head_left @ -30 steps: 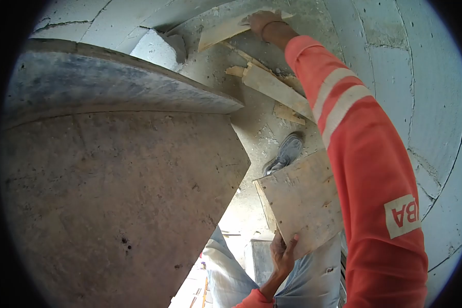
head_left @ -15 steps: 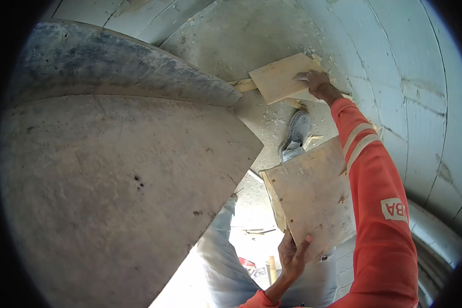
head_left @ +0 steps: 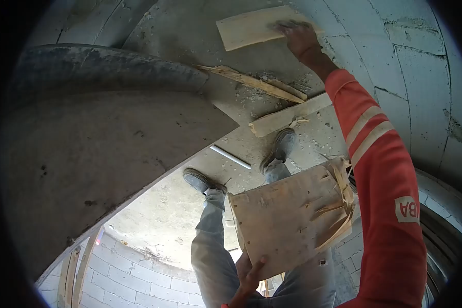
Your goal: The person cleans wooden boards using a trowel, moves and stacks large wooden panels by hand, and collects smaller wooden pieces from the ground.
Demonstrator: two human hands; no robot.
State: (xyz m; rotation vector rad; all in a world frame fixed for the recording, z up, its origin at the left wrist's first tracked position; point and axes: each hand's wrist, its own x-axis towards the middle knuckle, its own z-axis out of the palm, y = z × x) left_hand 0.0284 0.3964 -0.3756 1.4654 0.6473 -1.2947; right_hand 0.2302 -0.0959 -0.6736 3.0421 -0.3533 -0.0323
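My left hand (head_left: 249, 272) grips the lower edge of a stack of rough plywood (head_left: 280, 215), its thumb on the top face; the stack's right side is splintered. At the top, my right hand (head_left: 299, 38) has its slightly blurred fingers closed on the right end of a pale plywood piece (head_left: 251, 28), above the floor's far part. Between the hands, a long splintered strip (head_left: 256, 82) and a flat wooden strip (head_left: 292, 115) lie on the floor.
A large board (head_left: 113, 149) with a raised curved edge fills the left. Block walls (head_left: 416, 77) stand at right and lower left. My shoes (head_left: 203, 180) are on the dusty floor, with a white rod (head_left: 231, 157) between them. Wooden props (head_left: 79, 272) stand at lower left.
My right hand and the pale piece have moved away from me, uncovering the strips on the floor. My left hand still holds the plywood stack, which has shifted left in view.
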